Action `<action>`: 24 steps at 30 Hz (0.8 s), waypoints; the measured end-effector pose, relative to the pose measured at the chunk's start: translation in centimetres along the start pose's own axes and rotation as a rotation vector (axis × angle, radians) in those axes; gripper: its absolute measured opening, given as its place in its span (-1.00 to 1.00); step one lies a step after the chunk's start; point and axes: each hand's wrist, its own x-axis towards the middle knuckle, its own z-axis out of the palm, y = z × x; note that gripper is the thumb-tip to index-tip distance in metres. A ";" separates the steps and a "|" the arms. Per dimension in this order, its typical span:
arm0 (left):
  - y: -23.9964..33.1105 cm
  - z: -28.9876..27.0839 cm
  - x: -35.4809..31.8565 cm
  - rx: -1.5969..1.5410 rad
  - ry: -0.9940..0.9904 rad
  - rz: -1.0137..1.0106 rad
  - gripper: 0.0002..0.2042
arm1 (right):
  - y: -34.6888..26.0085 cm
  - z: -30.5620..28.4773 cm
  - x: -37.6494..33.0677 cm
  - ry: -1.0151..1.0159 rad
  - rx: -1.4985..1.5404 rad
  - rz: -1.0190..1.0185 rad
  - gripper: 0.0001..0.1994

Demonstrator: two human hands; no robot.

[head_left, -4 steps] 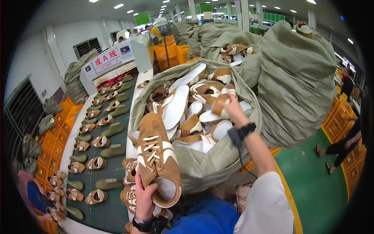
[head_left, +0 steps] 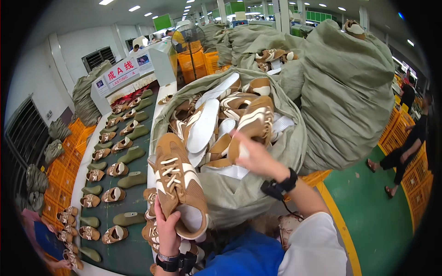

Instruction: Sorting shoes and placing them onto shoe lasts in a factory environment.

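Factory hall with white walls (head_left: pixel 76 48) and strings of ceiling lights toward twelve o'clock, its green floor (head_left: pixel 361 207) showing at four o'clock. At half past two a bulging grey-green sack (head_left: pixel 343 101) stands tall, next to an open sack (head_left: pixel 241 193) at the centre, heaped with brown-and-cream sneakers, many turned so their white bottoms show. Toward half past eight runs a dark green belt (head_left: pixel 133 253), carrying rows of matching sneakers beside olive foot-shaped forms (head_left: pixel 132 155). Orange crates (head_left: pixel 60 179) line its far side, and a standing fan (head_left: pixel 189 39) rises near half past eleven. At three o'clock a person in black (head_left: pixel 410 147) is out on the floor.

Between seven and eight o'clock, one brown sneaker (head_left: pixel 179 184) is tilted upright, toe up, above the near edge of the open sack. The left hand (head_left: pixel 166 230) holds it at the heel, its thumb against the collar. Toward two o'clock, a second sneaker (head_left: pixel 258 120), toe up and blurred, is over the pile. The right hand (head_left: pixel 258 158) grips its heel end, fingers drawn in around it. Smallest are the black wristbands (head_left: pixel 289 180) and the cream laces (head_left: pixel 170 172).
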 end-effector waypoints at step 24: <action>-1.6 -0.2 0.7 0.441 0.044 0.120 -0.25 | -11.3 7.1 -1.9 -0.795 0.238 -0.846 -0.74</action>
